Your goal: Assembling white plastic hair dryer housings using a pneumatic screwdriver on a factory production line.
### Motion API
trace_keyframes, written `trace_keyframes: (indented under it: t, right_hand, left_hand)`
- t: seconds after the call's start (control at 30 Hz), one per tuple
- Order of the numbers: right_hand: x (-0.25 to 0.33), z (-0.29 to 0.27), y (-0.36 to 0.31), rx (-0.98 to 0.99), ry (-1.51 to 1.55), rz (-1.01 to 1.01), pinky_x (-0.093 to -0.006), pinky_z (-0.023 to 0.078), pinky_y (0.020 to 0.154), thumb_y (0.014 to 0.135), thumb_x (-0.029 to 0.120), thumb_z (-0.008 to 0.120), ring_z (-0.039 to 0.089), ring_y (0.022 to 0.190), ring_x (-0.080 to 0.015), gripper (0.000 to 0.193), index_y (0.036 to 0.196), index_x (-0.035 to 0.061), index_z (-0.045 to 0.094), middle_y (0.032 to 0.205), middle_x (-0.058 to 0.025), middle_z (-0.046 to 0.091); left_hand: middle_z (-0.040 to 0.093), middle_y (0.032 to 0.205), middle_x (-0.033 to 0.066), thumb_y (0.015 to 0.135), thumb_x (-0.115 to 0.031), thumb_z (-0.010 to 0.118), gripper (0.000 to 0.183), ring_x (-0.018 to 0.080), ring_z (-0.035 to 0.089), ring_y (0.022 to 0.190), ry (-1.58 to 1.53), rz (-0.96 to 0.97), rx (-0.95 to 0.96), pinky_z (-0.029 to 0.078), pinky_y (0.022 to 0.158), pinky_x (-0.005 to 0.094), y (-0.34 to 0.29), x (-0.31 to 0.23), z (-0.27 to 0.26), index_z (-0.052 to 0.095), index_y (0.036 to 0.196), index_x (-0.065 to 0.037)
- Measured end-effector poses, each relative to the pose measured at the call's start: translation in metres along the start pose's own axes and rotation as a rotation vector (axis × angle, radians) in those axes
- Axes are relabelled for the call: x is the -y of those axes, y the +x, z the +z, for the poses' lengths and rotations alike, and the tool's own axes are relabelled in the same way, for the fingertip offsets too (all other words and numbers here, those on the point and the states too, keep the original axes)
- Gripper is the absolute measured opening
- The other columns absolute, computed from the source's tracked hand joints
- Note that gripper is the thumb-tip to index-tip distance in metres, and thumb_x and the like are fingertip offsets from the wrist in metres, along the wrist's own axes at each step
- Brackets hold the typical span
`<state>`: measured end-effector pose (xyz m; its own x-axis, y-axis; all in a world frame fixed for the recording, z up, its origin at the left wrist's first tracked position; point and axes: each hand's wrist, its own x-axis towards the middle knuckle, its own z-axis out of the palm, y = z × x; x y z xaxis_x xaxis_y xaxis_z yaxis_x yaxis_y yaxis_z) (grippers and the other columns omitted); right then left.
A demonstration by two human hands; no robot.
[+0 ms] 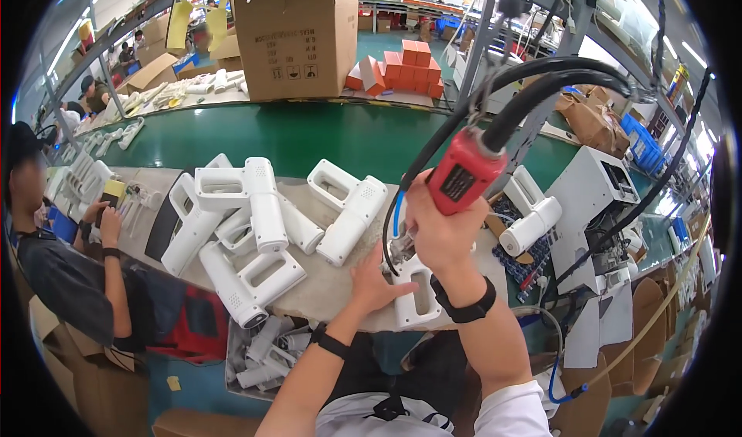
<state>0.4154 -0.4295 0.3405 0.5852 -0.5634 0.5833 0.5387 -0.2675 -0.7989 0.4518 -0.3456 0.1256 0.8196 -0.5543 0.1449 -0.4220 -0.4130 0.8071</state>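
My right hand (pixel 442 232) is wrapped around a red power screwdriver (pixel 466 173), which hangs from a hook and has a thick black cable. Its lower end is hidden behind my hand. Under it, at the near edge of the bench, lies a white plastic housing (pixel 418 302) with a looped handle. My left hand (pixel 376 281) grips the housing's left side, thumb across it and fingers toward its far end. Small metal parts near the fingertips are too cluttered to make out. Several similar white housings (pixel 353 219) lie to the left, some piled together.
A co-worker (pixel 77 275) sits at the left, handling a small part. On the right, another white housing (pixel 532 222) rests on a dark mat beside a white machine (pixel 595 197). Beyond the green belt (pixel 325 139) stand a large carton (pixel 297 43) and orange boxes (pixel 410 70).
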Motion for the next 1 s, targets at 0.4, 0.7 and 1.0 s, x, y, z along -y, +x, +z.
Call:
trace_keyframes:
  t: [0.4,0.7,1.0]
  right_hand:
    - [-0.047,0.005,-0.017,0.042,-0.078,0.156,-0.0225,0.038,0.046,0.084,0.009,0.066,0.05,0.051,-0.0057,0.012,0.077,0.0016,0.06,0.059,0.0005,0.056]
    - [0.005,-0.018,-0.001,-0.017,0.0,0.019,-0.0231,0.039,0.042,0.085,0.005,0.063,0.051,0.044,-0.0096,0.009,0.084,-0.0018,0.058,0.057,-0.003,0.055]
    - [-0.007,-0.023,0.001,-0.048,-0.005,0.065,-0.0227,0.038,0.041,0.086,0.006,0.065,0.05,0.044,-0.0094,0.01,0.086,-0.0012,0.058,0.057,-0.0025,0.055]
  left_hand:
    - [0.057,0.122,0.0106,0.055,-0.046,0.086,0.094,0.0295,0.048,0.121,-0.056,0.01,0.098,0.033,0.1,0.0466,0.005,0.009,0.008,0.045,0.134,-0.014]
    - [0.045,0.138,0.0184,0.058,-0.052,0.082,0.116,0.0362,0.042,0.126,-0.077,-0.006,0.065,0.028,0.105,0.0496,0.0,-0.006,-0.004,0.025,0.145,-0.002]
    - [0.046,0.137,0.0155,0.057,-0.05,0.083,0.116,0.0343,0.042,0.126,-0.097,-0.044,0.081,0.026,0.106,0.0497,0.006,0.004,0.004,0.025,0.146,-0.004]
